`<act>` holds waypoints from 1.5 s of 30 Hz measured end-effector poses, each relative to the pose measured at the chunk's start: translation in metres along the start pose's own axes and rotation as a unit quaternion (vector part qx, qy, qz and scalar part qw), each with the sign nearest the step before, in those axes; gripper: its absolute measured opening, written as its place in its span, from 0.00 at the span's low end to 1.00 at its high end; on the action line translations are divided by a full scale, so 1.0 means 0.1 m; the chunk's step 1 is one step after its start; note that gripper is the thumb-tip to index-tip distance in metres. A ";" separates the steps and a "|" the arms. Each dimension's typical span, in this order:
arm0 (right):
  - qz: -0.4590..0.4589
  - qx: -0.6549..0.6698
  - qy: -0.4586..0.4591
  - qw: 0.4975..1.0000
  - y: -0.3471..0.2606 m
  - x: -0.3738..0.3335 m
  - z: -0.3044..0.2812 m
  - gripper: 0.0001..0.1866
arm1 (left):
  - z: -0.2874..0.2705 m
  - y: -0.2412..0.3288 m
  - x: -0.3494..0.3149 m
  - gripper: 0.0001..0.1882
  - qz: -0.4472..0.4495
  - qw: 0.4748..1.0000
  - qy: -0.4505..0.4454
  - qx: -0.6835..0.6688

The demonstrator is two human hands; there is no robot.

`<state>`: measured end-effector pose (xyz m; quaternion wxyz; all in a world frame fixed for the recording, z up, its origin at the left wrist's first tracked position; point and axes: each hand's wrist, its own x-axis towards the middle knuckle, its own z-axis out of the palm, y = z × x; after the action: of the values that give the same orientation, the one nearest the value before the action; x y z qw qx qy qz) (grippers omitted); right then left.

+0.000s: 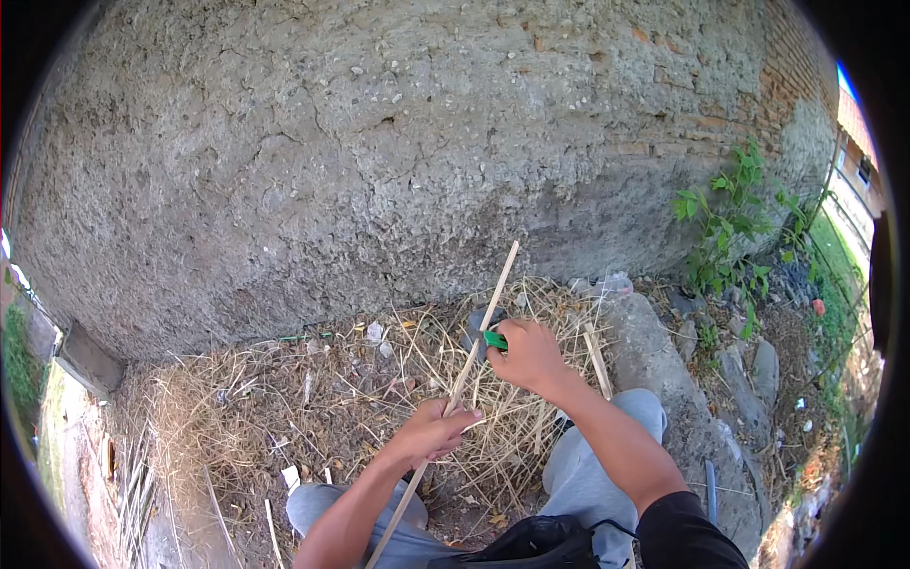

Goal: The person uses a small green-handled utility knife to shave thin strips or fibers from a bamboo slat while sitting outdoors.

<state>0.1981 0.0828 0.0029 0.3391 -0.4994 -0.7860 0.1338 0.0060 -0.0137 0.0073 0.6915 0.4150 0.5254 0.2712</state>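
Observation:
A long, pale bamboo strip [505, 268] slants up from my lap toward the wall. My left hand [434, 431] is closed around it about halfway along, thumb lying across it. Further up, my right hand [528, 357] grips a small green tool [494, 339] that looks like a utility knife. Its front end meets the strip or lies right beside it; the blade cannot be made out. Beneath both hands spreads a heap of thin shavings [512, 408].
A rough grey wall [379, 171] rises close in front. On the right are a concrete slab [649, 346], loose stones and a leafy green plant [735, 218]. My bent knees [640, 412] flank the work. More cut strips [137, 493] lie on the left, and one strip [597, 360] leans near my right knee.

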 end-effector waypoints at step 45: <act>0.053 -0.161 -0.102 0.980 -0.12 -0.05 0.44 0.07 | 0.01 -0.33 0.19 0.07 0.164 0.893 0.247 0.337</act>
<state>0.1621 0.0784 -0.0253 0.1650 -0.5722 -0.7999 0.0740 0.0106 -0.0151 -0.0310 0.3034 0.6230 0.6640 0.2809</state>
